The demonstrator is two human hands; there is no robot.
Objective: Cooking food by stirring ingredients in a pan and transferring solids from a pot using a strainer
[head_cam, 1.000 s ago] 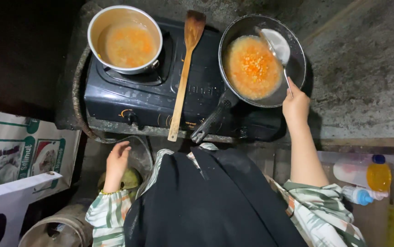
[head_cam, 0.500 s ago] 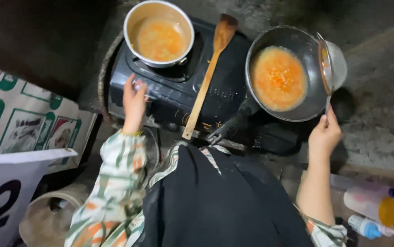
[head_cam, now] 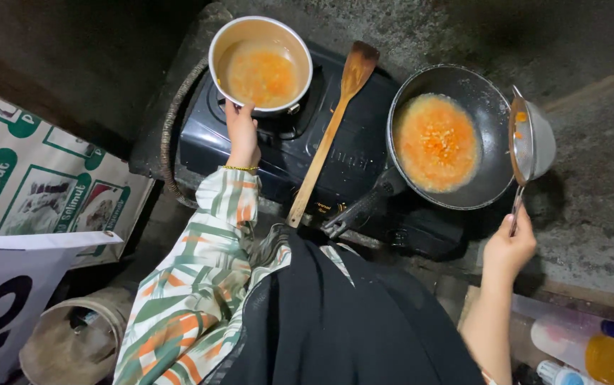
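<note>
Head view looks straight down on a dark two-burner stove (head_cam: pixel 300 142) on a rough grey concrete counter (head_cam: pixel 592 192). The left hand (head_cam: pixel 241 132) reaches to the near rim of a round metal pot (head_cam: pixel 260 65) on the stove's left burner, fingers closed on the rim. The pot is roughly half full of thin, pale orange liquid with small bits floating in it. The right hand (head_cam: pixel 508 246) grips the thin handle of a metal strainer (head_cam: pixel 531 141), fingers wrapped narrowly round it. The strainer is tilted on edge just beside the right rim of the black frying pan (head_cam: pixel 457 135), with a few orange scraps clinging to its mesh. The pan sits on the right burner, its handle pointing toward the stove's front edge, and holds a thicker, bright orange pool with pulpy pieces at its centre.

Both vessels already hold liquid, so the straining looks partly done; the pot's contents remain unpoured. A long wooden spatula (head_cam: pixel 330 132), smooth and flat-bladed, lies diagonally across the stove between the burners.
</note>
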